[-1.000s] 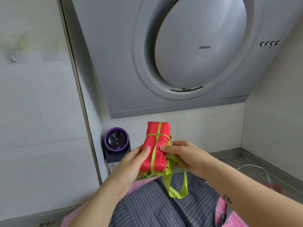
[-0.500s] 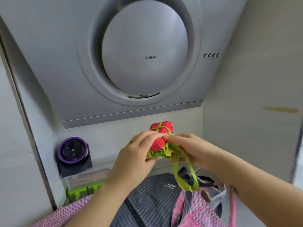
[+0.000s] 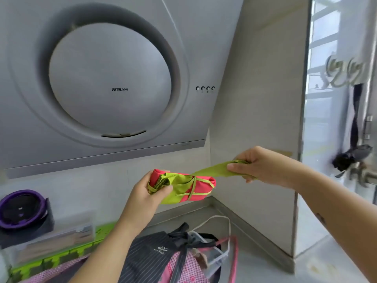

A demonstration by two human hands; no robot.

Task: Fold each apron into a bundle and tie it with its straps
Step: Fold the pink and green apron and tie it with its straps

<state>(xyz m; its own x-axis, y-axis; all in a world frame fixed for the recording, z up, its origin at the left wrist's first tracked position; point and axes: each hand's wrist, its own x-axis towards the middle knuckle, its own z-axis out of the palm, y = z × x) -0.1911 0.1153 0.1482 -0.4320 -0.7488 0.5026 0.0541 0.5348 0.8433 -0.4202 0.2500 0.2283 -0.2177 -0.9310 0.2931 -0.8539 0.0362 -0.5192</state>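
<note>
A red apron bundle (image 3: 201,188) wrapped in lime-green straps lies sideways in the air in front of the range hood. My left hand (image 3: 148,196) grips its left end, fingers curled round the folded green edge. My right hand (image 3: 256,165) is off to the right and slightly higher, gripping a lime-green strap (image 3: 212,170) that runs taut from the bundle. On the counter below lie a dark striped apron (image 3: 149,254) and a pink checked apron (image 3: 188,268), both loosely heaped.
A large grey range hood (image 3: 110,78) fills the wall behind. A purple-rimmed device (image 3: 20,209) and a clear box on a green base (image 3: 55,244) stand at the left. A tiled corner wall (image 3: 255,119) and glass door (image 3: 336,119) close the right side.
The bundle has been turned from upright to sideways. My right hand has pulled away to the right, drawing the green strap taut. The view has swung right.
</note>
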